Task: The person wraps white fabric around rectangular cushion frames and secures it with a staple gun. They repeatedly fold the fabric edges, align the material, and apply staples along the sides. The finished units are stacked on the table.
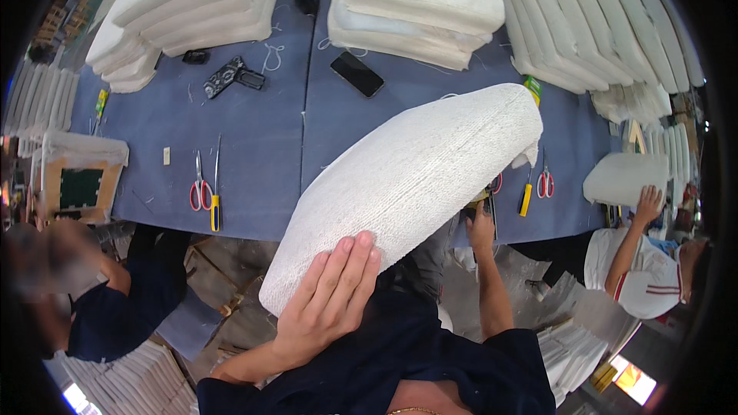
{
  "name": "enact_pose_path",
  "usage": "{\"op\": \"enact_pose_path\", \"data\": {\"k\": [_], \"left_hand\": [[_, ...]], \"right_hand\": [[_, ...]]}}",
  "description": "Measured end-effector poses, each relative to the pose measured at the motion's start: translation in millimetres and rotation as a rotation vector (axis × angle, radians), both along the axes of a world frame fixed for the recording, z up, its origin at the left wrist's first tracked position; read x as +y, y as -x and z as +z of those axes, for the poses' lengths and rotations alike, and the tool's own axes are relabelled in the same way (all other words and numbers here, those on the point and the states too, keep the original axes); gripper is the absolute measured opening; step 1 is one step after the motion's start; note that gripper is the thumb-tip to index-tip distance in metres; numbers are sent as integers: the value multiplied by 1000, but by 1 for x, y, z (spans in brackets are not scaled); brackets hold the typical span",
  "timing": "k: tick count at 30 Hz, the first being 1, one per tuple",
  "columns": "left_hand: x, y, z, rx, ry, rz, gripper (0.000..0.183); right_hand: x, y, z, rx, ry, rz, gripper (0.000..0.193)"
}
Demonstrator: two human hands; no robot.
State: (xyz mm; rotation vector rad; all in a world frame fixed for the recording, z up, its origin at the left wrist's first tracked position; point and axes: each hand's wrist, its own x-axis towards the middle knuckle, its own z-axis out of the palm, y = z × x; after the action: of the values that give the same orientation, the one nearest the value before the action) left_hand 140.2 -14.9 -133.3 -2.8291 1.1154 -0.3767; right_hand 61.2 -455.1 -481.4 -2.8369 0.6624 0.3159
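Observation:
A large white cushion in nubby fabric stands tilted in front of me, its seam running along the facing side. My left hand grips its near lower edge, four fingers laid along the fabric; the thumb is out of sight. Under the cushion's right side, my right hand is closed around the dark handle of a tool, which the cushion mostly covers. Red-handled scissors peek out beside that hand. To the right on the blue table lie a yellow-handled screwdriver and red-handled scissors.
Stacks of white cushions line the table's far side. Left of me are scissors, a yellow-handled screwdriver and a dark patterned gun-shaped tool. A phone lies farther back. One person sits on each side; the right one touches a cushion.

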Motion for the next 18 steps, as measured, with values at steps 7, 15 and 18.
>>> {"op": "enact_pose_path", "data": {"k": [7,15,18], "left_hand": [[48,36,-33,48,432,-19,35],[53,23,-142,-167,1133,-141,72],[11,-16,-106,-330,1137,-124,70]], "right_hand": [[-1,-129,112,-332,-466,-195,49],[39,-258,150,-996,-1814,262,64],[2,-291,167,-1041,-2135,-33,61]]}}
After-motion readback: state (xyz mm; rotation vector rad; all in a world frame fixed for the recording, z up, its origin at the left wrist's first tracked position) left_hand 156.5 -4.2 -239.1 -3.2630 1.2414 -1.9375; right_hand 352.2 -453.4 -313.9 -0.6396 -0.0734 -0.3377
